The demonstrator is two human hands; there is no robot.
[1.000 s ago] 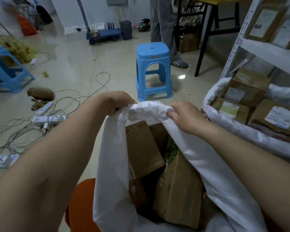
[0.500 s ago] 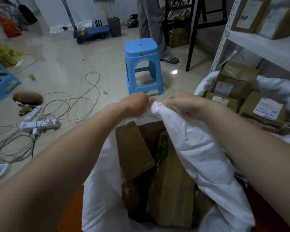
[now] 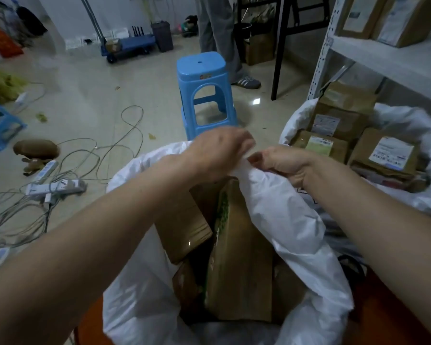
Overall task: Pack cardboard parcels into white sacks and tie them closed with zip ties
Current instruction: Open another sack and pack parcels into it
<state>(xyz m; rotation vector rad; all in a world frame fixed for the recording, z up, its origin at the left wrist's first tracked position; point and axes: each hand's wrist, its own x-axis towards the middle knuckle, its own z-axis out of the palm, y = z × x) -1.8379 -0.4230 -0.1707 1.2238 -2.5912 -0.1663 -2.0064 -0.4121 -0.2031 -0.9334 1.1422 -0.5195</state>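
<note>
1. The near white plastic sack [image 3: 284, 215] is standing directly in front of the blue plastic stool [image 3: 204, 93], on the camera side of it, and its mouth is gaping open.
2. Brown cardboard parcels [image 3: 237, 257] are sitting inside this sack, upright and leaning on one another; loading of this sack is judged complete or nearly so.
3. The left hand [image 3: 218, 150] is curling its fingers around the far rim of the sack, just before the stool's feet.
4. The right hand [image 3: 281, 163] is clenching a gathered fold of the same rim, almost touching the left hand.
5. The step in hand is judged to be the bunching of the mouth; the near rim is hanging slack and ungathered.
6. No zip tie is showing anywhere, so tying is not yet done.
7. A second white sack [image 3: 408, 120], right of the stool, is lying open with labelled parcels inside; its closing also remains.
</note>
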